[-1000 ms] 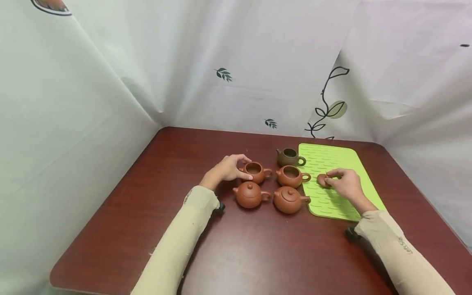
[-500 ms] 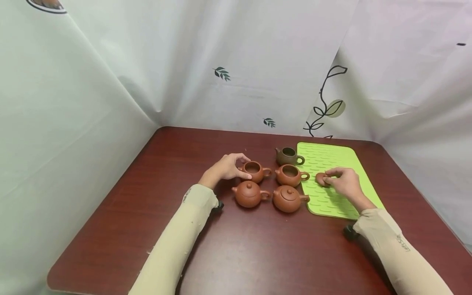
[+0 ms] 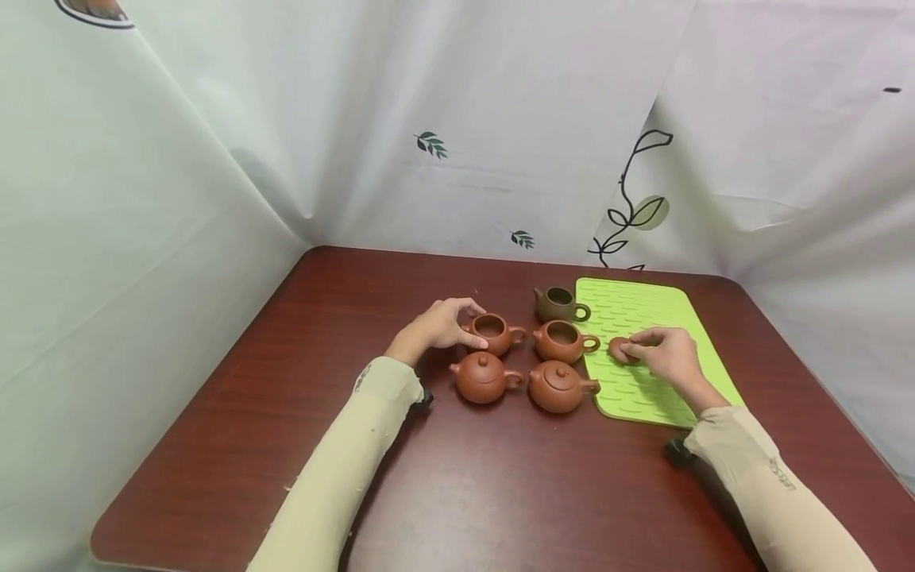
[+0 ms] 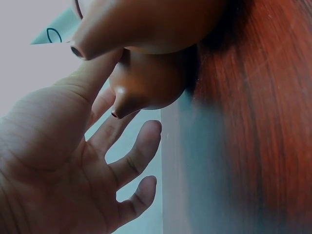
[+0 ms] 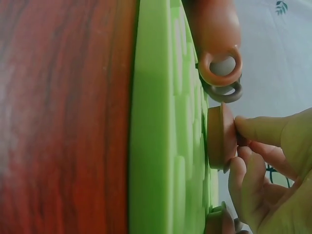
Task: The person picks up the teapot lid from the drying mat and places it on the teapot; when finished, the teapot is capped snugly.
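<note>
Just right of centre in the head view, the left hand (image 3: 442, 324) keeps a fairly wide grip on a lidless teapot (image 3: 498, 343), thumb along its near side and fingers at its far side by the spout. To its right stand a second lidless teapot (image 3: 561, 345) and, above that, a dark teapot (image 3: 555, 311), also open on top; below sit a left lidded teapot (image 3: 479, 383) and a right lidded teapot (image 3: 556, 392), all on the reddish tabletop (image 3: 465, 485). Farther right, the right hand (image 3: 670, 355) has a narrow grip, pinching a loose lid (image 3: 619, 352) over the left part of a green mat (image 3: 636, 300). Across the left wrist view's top, two pots show their spouts; the thumb tip is hidden behind the nearer one, and two fingers bend loosely at lower centre. Right of centre in the right wrist view, thumb and fingers hold the lid by its knob, close to the mat; whether it touches, I cannot tell. A partly cut-off lid (image 5: 219, 224) shows at the bottom edge.
</note>
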Available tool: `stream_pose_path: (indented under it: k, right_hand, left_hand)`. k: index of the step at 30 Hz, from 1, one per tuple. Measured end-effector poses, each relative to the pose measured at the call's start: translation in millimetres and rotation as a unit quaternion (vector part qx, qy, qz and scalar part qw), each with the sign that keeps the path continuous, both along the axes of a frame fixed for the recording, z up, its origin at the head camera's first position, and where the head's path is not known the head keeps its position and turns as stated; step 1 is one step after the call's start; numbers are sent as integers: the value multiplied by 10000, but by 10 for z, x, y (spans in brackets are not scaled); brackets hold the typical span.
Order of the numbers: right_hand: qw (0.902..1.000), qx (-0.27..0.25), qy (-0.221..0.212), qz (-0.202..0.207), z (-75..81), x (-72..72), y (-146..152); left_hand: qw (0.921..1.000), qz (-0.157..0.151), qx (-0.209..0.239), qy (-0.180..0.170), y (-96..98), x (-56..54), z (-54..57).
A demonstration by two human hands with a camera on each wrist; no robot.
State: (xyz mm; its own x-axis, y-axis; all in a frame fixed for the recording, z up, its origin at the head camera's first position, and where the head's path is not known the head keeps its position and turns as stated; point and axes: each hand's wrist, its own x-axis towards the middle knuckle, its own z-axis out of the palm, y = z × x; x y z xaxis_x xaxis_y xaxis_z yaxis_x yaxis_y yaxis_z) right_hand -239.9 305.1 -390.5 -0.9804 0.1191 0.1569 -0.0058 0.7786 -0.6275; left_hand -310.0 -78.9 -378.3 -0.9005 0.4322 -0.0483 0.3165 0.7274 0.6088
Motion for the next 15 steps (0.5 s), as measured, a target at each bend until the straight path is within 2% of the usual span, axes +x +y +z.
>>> stream_pose_path:
  k: [15]
  right_hand:
    - [9999,-78,137,59,109,60,-90]
  left_hand:
    - [10000,-62,34,46,-1,-14,-13]
